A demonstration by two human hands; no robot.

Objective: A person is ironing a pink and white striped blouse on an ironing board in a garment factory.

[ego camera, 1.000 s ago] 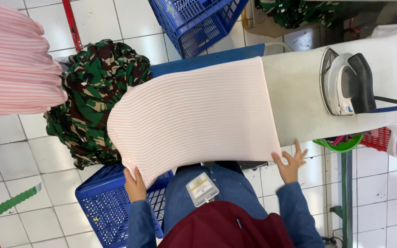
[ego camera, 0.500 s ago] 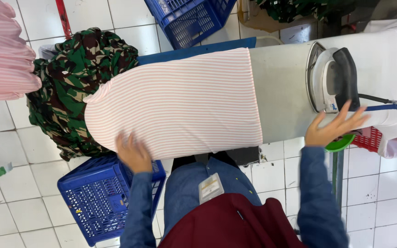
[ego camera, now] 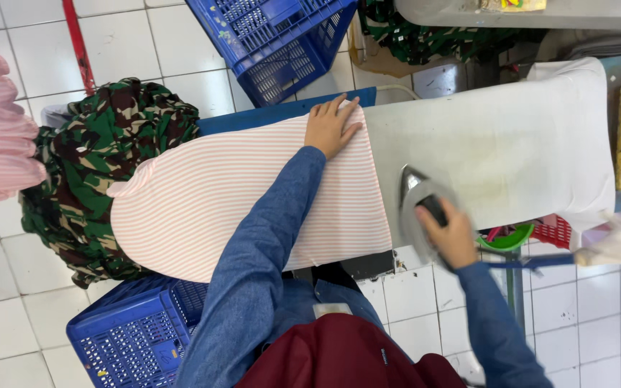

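Cloth: a pink-and-white striped cloth (ego camera: pixel 238 205) lies flat over the rounded end of the ironing board (ego camera: pixel 497 144), its straight edge running across the board's width; laid out like this, its whole face is open to the iron.
Left hand: the left hand (ego camera: pixel 330 128) rests palm down, fingers spread, at the cloth's corner by the far edge of the board, grasping nothing, only pressing; so placed it appears to pin the fabric taut and keep it from sliding.
Right hand: the right hand (ego camera: pixel 448 233) is clenched around the handle of the iron (ego camera: pixel 420 210), which sits soleplate down near the near edge of the board, its tip just beside the cloth's straight edge.
Surroundings: a camouflage bundle (ego camera: pixel 102 165) hangs past the board's rounded end; 2 blue crates stand on the tiled floor, 1 (ego camera: pixel 274 39) beyond the far edge, 1 (ego camera: pixel 134 338) below the near edge.
Change since 0.5 s ago: the left hand was at the cloth's near edge and now lies at its far corner; the right hand was open, reaching toward the iron parked on the bare part of the board, and now grips it; the iron has come closer to the cloth.
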